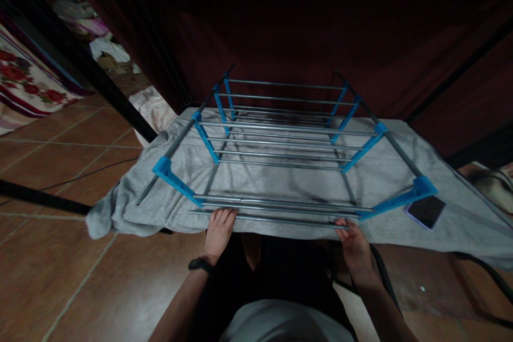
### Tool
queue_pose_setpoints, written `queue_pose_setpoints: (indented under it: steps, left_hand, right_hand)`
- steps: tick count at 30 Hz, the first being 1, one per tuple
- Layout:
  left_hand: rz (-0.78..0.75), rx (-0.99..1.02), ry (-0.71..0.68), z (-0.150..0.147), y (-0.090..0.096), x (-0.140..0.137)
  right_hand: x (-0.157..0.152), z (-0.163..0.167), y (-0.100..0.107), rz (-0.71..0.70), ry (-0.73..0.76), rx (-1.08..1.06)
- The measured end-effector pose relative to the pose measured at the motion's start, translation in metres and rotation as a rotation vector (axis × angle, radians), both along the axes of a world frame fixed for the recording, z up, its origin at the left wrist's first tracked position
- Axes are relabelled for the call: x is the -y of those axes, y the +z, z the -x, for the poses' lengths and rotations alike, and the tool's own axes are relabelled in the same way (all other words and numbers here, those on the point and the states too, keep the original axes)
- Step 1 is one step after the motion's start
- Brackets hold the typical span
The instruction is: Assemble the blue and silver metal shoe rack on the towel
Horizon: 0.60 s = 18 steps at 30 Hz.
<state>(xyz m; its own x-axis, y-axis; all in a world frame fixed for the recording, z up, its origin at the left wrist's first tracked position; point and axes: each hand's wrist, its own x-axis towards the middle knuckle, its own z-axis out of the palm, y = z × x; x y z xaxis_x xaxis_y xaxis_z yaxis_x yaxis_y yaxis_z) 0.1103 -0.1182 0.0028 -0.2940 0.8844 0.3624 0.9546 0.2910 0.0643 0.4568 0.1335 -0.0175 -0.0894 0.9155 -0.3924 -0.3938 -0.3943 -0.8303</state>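
A rack of thin grey metal rods (288, 143) joined by blue plastic brackets (176, 180) stands on a grey cloth. Along its near side lies a loose metal rod (280, 220), just in front of the rack's lowest near rods. My left hand (219, 231), with a dark band on the wrist, is closed over this rod close to its left end. At the rod's right end, my right hand (356, 241) pinches it between thumb and fingers. The right blue bracket (401, 200) is just above that hand.
The grey cloth (460, 230) covers the long surface under the rack. A phone (427, 211) lies on it, beside the right bracket. Dark red curtain (272, 37) hangs behind. Black bars (100, 75) cross the left side above the tiled floor (52, 262).
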Motion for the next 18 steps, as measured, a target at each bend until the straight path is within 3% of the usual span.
queue_pose_setpoints:
  steps: [18]
  left_hand:
    - [-0.020, 0.036, 0.016, -0.0010, -0.0030, -0.0005]
  right_hand:
    - [0.0009, -0.0003, -0.0039, -0.009, -0.058, 0.022]
